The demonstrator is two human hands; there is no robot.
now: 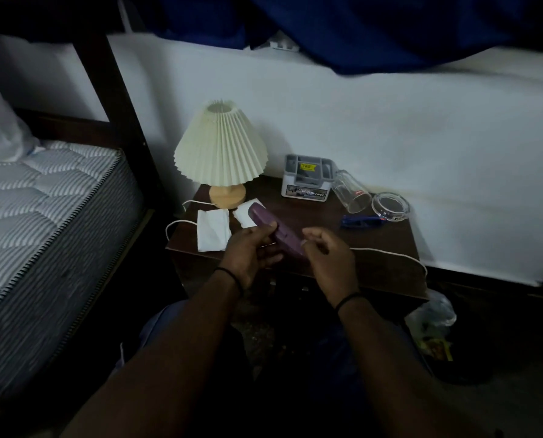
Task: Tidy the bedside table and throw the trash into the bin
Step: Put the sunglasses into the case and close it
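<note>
My left hand [251, 251] grips a long purple case [271, 224] above the front of the dark bedside table [387, 263]. My right hand [327, 251] is at the case's near end with its fingers curled; whether it holds the case is unclear. Two white tissues lie on the table: a folded one [212, 229] at the left and a crumpled one [242, 215] partly under the case. A bin with a clear bag [434, 311] stands on the floor to the right of the table.
On the table stand a pleated lamp [221, 150], a grey organiser box [308, 177], a glass lying on its side [349, 191], a glass ashtray [390, 205] and blue sunglasses [361, 221]. A white cord [387, 252] crosses the front. A mattress [42, 203] lies at the left.
</note>
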